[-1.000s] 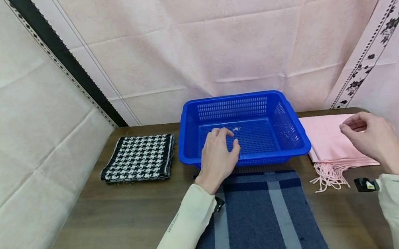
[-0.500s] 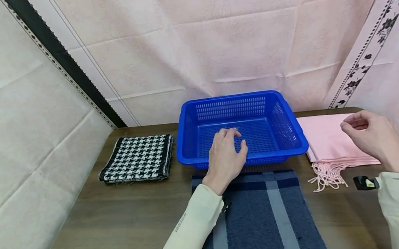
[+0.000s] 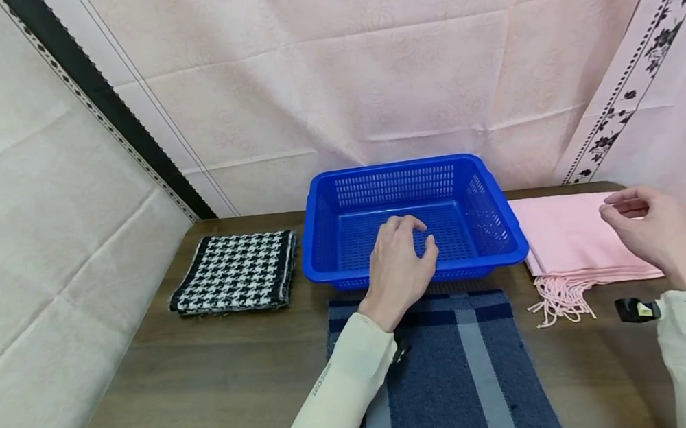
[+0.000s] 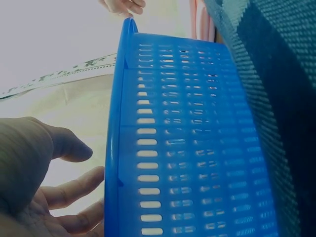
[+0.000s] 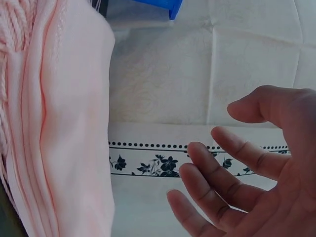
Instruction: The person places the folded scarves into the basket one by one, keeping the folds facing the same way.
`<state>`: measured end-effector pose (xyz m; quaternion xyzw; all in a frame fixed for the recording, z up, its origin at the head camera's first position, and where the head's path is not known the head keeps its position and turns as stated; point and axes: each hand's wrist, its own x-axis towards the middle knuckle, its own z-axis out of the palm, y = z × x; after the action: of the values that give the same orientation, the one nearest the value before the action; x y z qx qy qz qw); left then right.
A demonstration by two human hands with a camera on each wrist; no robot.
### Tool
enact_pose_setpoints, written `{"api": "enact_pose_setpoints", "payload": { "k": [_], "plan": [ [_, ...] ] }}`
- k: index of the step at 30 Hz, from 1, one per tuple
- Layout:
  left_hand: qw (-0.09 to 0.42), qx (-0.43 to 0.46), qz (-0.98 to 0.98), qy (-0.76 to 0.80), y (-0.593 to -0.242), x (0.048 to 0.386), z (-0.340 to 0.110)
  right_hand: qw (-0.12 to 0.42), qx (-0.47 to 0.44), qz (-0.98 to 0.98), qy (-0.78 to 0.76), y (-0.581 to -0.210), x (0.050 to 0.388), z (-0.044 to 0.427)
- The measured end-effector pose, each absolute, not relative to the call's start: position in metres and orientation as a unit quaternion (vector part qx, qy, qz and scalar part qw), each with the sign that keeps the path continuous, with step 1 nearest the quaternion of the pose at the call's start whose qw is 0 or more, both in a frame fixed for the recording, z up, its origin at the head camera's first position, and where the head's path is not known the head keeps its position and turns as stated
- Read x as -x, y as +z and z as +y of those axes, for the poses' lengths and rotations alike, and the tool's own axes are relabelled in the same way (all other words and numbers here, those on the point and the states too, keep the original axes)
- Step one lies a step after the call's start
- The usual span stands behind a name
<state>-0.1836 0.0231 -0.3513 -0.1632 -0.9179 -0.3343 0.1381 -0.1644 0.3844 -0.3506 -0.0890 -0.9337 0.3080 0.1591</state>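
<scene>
A blue plastic basket (image 3: pixel 417 277) with slotted walls stands at the back middle of the table. Over its front rim hovers my left hand (image 3: pixel 400 267), fingers loosely bent and holding nothing. In the left wrist view, the thumb and fingers (image 4: pixel 74 190) are beside the basket's rim, with a gap between them. A folded pink scarf (image 3: pixel 568 237) with a fringe lies right of the basket. My right hand (image 3: pixel 661 231) is above the scarf's right part; in the right wrist view its relaxed fingers (image 5: pixel 227 185) are apart from the scarf and hold nothing.
A dark blue scarf (image 3: pixel 433 377) with grey stripes lies in front of the basket, partly under my left forearm. To the left sits a folded black-and-white houndstooth scarf (image 3: pixel 240 272). Pale cloth (image 3: pixel 335 70) hangs behind the wooden table (image 3: pixel 211 392).
My left hand has moved right along the basket's front rim. The right hand has shifted slightly to the right. The scarves and basket lie as before.
</scene>
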Motion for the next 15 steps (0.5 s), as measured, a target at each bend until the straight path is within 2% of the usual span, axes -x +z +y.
{"api": "enact_pose_setpoints", "payload": {
  "k": [8,15],
  "plan": [
    [0.140,0.166,-0.915,-0.340,-0.351,0.182,0.032,0.142,0.108,-0.934,0.309,-0.353,0.165,0.389],
    [0.137,0.168,-0.911,-0.349,-0.352,0.182,0.042,0.160,0.121,-0.929,0.313,-0.355,0.162,0.394]
  ]
}}
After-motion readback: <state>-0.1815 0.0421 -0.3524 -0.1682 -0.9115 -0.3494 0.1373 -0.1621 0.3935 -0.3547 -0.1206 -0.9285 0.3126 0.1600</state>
